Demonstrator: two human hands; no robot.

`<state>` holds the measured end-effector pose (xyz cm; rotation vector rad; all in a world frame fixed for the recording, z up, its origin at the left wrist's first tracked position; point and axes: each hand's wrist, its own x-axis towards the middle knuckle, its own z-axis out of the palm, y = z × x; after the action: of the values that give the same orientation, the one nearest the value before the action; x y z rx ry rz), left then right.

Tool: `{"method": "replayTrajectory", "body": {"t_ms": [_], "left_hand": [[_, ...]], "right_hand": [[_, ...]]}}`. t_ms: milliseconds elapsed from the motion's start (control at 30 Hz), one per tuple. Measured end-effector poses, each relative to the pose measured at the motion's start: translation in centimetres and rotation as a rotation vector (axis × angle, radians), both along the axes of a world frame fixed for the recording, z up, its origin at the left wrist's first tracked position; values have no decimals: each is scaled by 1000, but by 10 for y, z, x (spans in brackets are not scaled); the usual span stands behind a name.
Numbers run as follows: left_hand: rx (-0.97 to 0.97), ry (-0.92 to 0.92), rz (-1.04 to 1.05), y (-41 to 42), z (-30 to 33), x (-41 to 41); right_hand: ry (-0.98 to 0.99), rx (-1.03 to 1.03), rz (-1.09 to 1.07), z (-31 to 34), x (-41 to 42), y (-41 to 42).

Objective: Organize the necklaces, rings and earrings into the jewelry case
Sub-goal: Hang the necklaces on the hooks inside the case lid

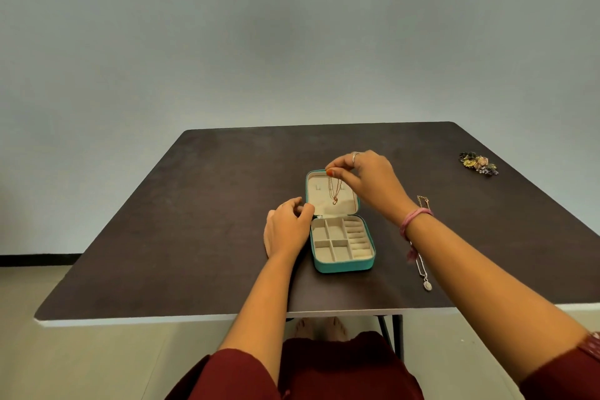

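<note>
1. Fingers first: the left hand (287, 226) rests on the dark brown matte table (194, 221), its fingers loosely curled against the left edge of the teal zip-around jewelry case (344, 266) near the hinge. Whether they grip the edge or only steady it I cannot tell.
2. The case lies open with its lid propped up behind. The cream-lined divided tray (339, 239) in the base looks empty, both the square compartments and the ring rolls on its right.
3. Above the lid, the right hand (367, 178) pinches the top of a thin rose-gold chain necklace (335, 190) between thumb and forefinger. The chain hangs down the cream lid lining, its small pendant low; the hand seems to be hooking it near the lid's top edge.
4. To the right, on the table beside the right forearm, lie a short gold chain (423, 201) and a silver chain with an oval pendant (425, 279).
5. Far right sits a cluster of flower-shaped earrings or rings (479, 164), too small to tell apart.
6. Risks, as I judge them: the fine chain may miss its hook and slide into a heap or tangle; pressure on the lid could tip the light case if the left hand lets go; the right forearm could sweep the silver chain off the table.
</note>
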<state>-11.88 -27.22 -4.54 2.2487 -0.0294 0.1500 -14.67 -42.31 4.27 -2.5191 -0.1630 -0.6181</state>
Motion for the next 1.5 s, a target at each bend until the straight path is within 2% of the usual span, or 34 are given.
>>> {"method": "replayTrajectory", "body": {"t_ms": [167, 600, 833, 1200, 1500], "left_hand": [[68, -13, -85, 3, -5, 4], [-86, -38, -143, 6, -3, -1], [-142, -26, -173, 7, -6, 0], [-183, -19, -176, 10, -4, -1], [-175, -7, -183, 10, -4, -1]], "right_hand": [[-25, -27, -23, -11, 0, 6], [-71, 23, -105, -36, 3, 19], [-73, -44, -148, -40, 10, 25], [-135, -134, -235, -44, 22, 25], [-97, -84, -258, -43, 26, 19]]}}
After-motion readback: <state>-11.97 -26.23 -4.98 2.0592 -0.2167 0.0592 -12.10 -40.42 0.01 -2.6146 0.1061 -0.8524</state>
